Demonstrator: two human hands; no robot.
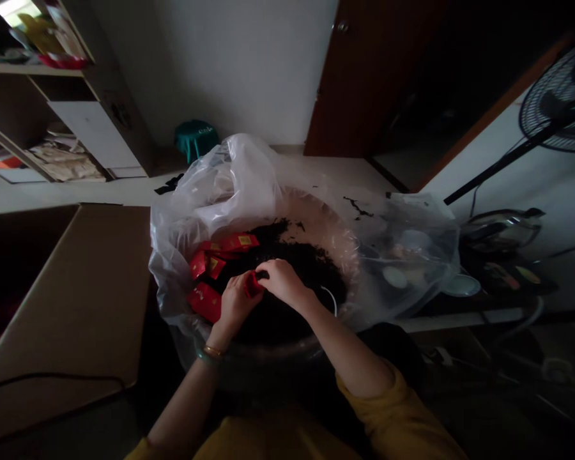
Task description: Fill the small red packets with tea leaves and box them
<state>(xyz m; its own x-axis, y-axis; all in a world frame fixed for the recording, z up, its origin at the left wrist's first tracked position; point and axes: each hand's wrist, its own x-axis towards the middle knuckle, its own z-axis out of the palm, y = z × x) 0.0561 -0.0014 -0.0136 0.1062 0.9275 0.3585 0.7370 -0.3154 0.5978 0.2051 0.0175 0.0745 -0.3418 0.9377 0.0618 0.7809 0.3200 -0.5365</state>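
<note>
My left hand (236, 301) is closed around a small red packet (253, 285), its open mouth turned toward my other hand. At that mouth, my right hand (282, 281) pinches a bit of dark loose leaf between its fingertips. Below both hands, a heap of dark loose leaves (311, 262), looking like dried tea, lies in a wide round container lined with a clear plastic bag (249, 172). Several more red packets (205, 301) rest on the heap's left side. A thin white curved piece (333, 299) sticks out of the leaves beside my right forearm.
A large open cardboard box (91, 275) stands at the left, near shelves (62, 137). On the right are a glass kettle (501, 229) and a standing fan (560, 102). A green-covered stool (196, 137) stands by the wall, and a brown door (359, 83) is behind.
</note>
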